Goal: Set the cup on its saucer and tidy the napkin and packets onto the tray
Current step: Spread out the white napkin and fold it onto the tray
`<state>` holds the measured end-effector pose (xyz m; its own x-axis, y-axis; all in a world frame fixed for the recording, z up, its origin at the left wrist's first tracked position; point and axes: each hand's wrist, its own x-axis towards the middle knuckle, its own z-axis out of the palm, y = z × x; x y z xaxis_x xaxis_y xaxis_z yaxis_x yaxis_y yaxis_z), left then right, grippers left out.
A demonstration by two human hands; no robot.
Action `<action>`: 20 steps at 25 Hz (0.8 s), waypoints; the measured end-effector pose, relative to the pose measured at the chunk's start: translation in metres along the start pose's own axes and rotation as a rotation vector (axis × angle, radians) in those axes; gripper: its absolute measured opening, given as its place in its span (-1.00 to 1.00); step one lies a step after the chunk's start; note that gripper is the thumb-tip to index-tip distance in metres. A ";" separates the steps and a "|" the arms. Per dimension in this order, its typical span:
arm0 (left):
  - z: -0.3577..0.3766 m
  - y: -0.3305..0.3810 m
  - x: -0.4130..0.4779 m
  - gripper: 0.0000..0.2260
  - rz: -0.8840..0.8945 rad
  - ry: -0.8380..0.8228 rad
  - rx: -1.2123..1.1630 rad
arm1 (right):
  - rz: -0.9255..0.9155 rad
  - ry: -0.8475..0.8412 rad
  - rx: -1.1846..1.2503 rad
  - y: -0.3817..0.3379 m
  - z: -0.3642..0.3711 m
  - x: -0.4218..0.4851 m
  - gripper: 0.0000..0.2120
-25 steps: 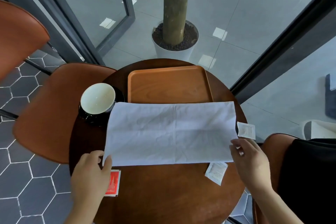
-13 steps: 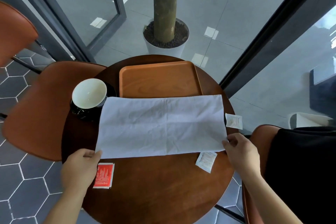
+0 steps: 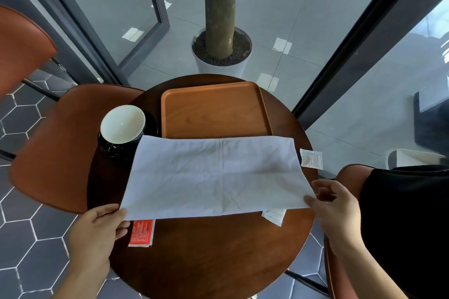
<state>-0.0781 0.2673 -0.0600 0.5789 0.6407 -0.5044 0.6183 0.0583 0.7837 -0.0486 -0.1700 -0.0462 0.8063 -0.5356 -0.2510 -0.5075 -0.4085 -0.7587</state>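
Two hands hold a white napkin (image 3: 213,175) spread wide over the middle of a round dark wooden table (image 3: 218,257). The left hand (image 3: 96,235) pinches the napkin's near left corner between thumb and fingers; the right hand (image 3: 336,211) pinches the near right corner the same way. The napkin's far edge lies along the near rim of an orange-brown tray (image 3: 216,111), which sits at the far side of the table with nothing on it.

A cup (image 3: 121,126), white inside and dark outside, stands on a dark saucer (image 3: 151,124) just left of the tray, near the napkin's far left corner.

Three packets lie on the table. A red packet (image 3: 142,233) rests just beside the left hand, its far end tucked under the napkin's near edge. One white packet (image 3: 274,217) pokes out from under the napkin's near right part, close to the right hand. Another white packet (image 3: 311,158) lies apart at the table's right edge, just past the napkin's right side.

An orange-brown chair (image 3: 58,143) stands left of the table, and a potted tree trunk (image 3: 220,12) rises beyond glass behind it.
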 end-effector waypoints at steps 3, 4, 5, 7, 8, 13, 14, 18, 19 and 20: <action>-0.007 -0.009 -0.005 -0.86 0.007 -0.007 0.038 | -0.088 -0.064 -0.237 0.011 0.001 -0.009 -0.67; -0.008 -0.011 -0.006 -0.86 0.014 -0.002 0.056 | -0.104 -0.089 -0.289 0.013 0.001 -0.011 -0.68; -0.009 -0.014 -0.008 -0.86 0.023 0.007 0.065 | -0.114 -0.108 -0.336 0.014 0.001 -0.013 -0.70; -0.011 -0.018 -0.011 -0.86 0.038 0.028 0.068 | -0.151 -0.086 -0.415 0.012 0.005 -0.019 -0.74; -0.012 -0.020 -0.012 -0.86 0.046 0.037 0.064 | -0.208 -0.058 -0.413 0.009 0.010 -0.025 -0.76; -0.006 -0.025 -0.014 -0.85 0.027 0.052 0.043 | -0.311 -0.411 0.005 -0.042 0.079 -0.063 -0.77; -0.006 -0.026 -0.013 -0.85 0.014 0.043 0.023 | -0.308 -0.479 0.069 -0.051 0.096 -0.069 -0.73; -0.008 -0.027 -0.006 -0.89 -0.083 -0.039 -0.039 | -0.307 -0.523 0.131 -0.066 0.143 -0.076 -0.62; -0.009 -0.026 -0.005 -0.88 -0.092 -0.046 -0.054 | -0.253 -0.520 0.156 -0.065 0.147 -0.074 -0.61; -0.009 -0.024 -0.006 -0.85 -0.091 -0.053 -0.063 | -0.206 -0.504 0.187 -0.062 0.150 -0.073 -0.61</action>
<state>-0.1013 0.2692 -0.0723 0.5500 0.5894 -0.5917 0.6361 0.1635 0.7541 -0.0309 0.0052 -0.0707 0.9513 -0.0219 -0.3076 -0.2994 -0.3049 -0.9041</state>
